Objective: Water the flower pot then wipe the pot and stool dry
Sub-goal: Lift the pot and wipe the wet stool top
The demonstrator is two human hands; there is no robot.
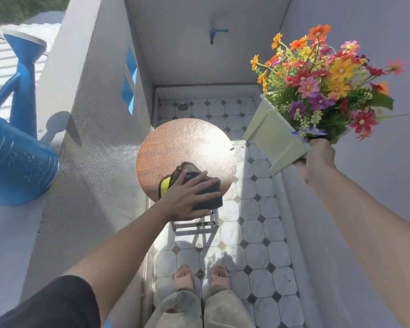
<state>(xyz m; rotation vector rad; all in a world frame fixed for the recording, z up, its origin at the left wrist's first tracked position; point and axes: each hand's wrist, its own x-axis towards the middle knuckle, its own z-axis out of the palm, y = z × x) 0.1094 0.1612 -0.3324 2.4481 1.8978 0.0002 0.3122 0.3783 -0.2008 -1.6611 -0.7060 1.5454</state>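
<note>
A round brown stool (185, 143) stands on the tiled floor in the middle of the view. My left hand (187, 197) lies flat, fingers spread, pressing a dark cloth with a yellow stripe (206, 192) onto the stool's near edge. My right hand (317, 159) grips the rim of a pale green square flower pot (275, 138) and holds it tilted in the air to the right of the stool. The pot is full of colourful flowers (322, 84). A blue watering can (12, 147) rests on the wall ledge at the left, untouched.
A grey wall with diamond openings (92, 114) rises on the left; a white wall closes the right side. A blue tap (217, 34) sticks out of the back wall above a floor drain (182, 106). My sandalled feet (201, 278) stand on the tiles (258, 233) below the stool.
</note>
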